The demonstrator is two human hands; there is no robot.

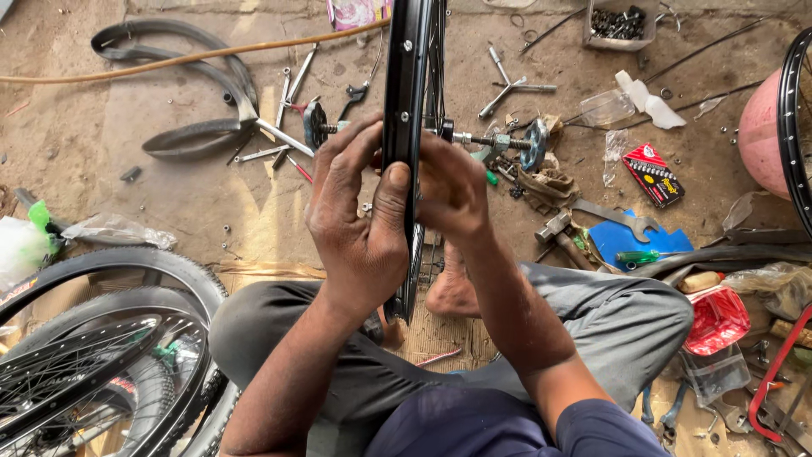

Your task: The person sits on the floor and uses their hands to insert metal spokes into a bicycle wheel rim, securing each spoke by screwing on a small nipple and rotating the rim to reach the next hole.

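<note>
A black bicycle wheel rim (404, 76) stands upright, edge-on, between my knees, its spokes and a threaded axle (491, 142) sticking out to the right. My left hand (355, 216) grips the rim from the left, thumb pressed on its outer face. On the right side my right hand (448, 190) holds the rim, fingers curled in among the spokes. I sit on the dirt floor in grey trousers, a bare foot (448, 292) under the wheel.
Wheels with tyres (110, 338) lie at lower left. Loose inner tube (194, 93), wrenches (507, 85), hammer (558, 233), blue sheet (634, 237), red box (653, 173) and small-parts tray (619, 24) scatter the floor. Another rim (791, 127) and pink object are at right.
</note>
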